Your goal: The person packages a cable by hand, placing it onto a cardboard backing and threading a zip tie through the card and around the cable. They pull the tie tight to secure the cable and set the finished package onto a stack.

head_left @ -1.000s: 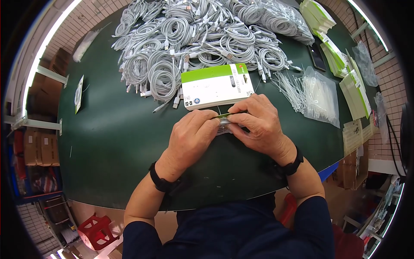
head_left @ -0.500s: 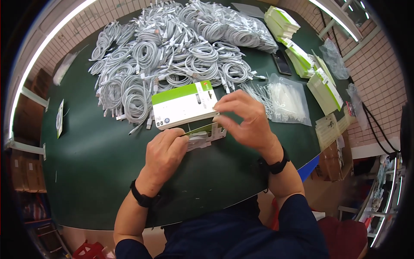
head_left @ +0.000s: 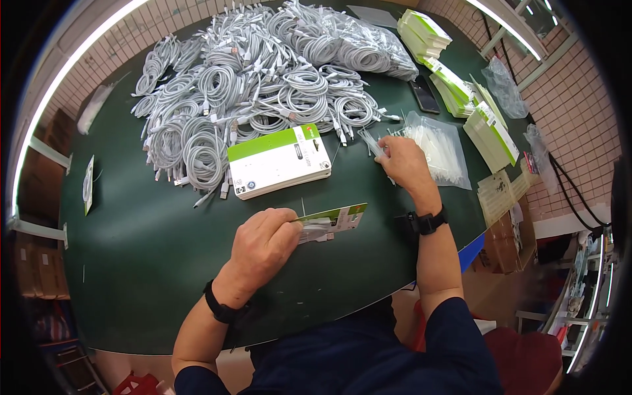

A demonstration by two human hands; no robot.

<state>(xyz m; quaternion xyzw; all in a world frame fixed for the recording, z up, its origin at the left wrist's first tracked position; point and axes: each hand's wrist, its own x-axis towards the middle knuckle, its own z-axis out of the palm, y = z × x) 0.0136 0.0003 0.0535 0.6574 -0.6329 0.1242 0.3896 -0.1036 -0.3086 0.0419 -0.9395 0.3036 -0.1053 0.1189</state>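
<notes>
My left hand (head_left: 266, 245) is closed on the end of a green and white packaging card (head_left: 350, 216), held tilted above the table. A coiled white cable (head_left: 316, 230) lies against the card, and a thin tie end sticks up beside my fingers. Farther right, the fingers of my right hand (head_left: 409, 162) are pinched on loose white cable ties (head_left: 372, 141), next to a clear bag of cable ties (head_left: 440, 148). How many ties are between the fingertips is hidden. A stack of green and white cards (head_left: 280, 164) lies just beyond my left hand.
A big heap of coiled grey-white cables (head_left: 263, 79) covers the far side of the dark green table (head_left: 164, 283). More card stacks (head_left: 490, 135) stand at the right, near a phone (head_left: 425, 95). One carded cable (head_left: 88, 184) lies at the far left.
My right hand has left the card and moved right to the loose cable ties, closing its fingers there. My left hand has shifted slightly right and nearer with the card and cable.
</notes>
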